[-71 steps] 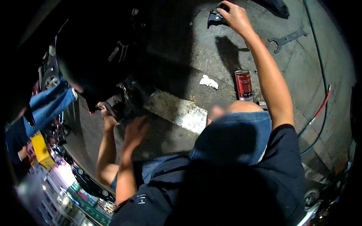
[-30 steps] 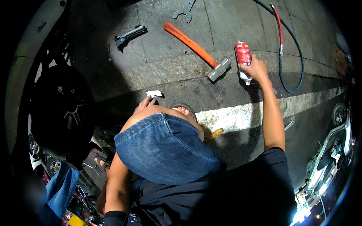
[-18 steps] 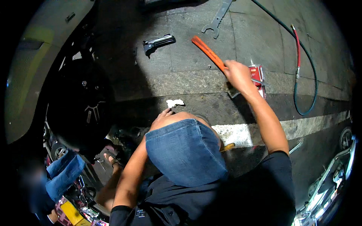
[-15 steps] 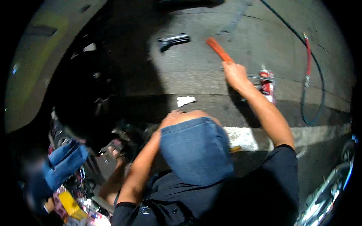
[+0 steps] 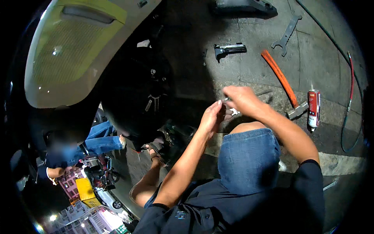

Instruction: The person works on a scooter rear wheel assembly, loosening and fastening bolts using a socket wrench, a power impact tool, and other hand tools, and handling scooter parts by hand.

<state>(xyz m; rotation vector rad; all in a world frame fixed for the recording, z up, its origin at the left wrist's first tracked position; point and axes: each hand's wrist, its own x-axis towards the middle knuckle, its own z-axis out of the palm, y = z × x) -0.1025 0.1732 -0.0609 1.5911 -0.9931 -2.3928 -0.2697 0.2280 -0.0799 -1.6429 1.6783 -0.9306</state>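
Note:
My left hand (image 5: 212,118) is raised beside my knee, fingertips pinched together and touching my right hand's fingers. What lies in that pinch is too small to make out. Curled over it, my right hand (image 5: 243,100) grips a thin metal rod (image 5: 265,93), which shows beyond the hand; a shiny bit of metal appears between the two hands. Below them is a small white crumpled piece (image 5: 235,112) on the ground. To the right, a hammer with an orange handle (image 5: 279,76) lies on the ground, its steel head close to a red and white spray can (image 5: 313,109).
A flat wrench (image 5: 287,36) and a black metal tool (image 5: 230,50) lie farther off. A dark green hose (image 5: 329,35) with a red section runs down the right. A vehicle's pale body panel (image 5: 78,54) overhangs at left. Another person (image 5: 103,142) in jeans is behind it.
My right hand has let go of the hammer, which now rests on the ground, and has come across to my left hand. My left hand has lifted from near my knee. The view has shifted.

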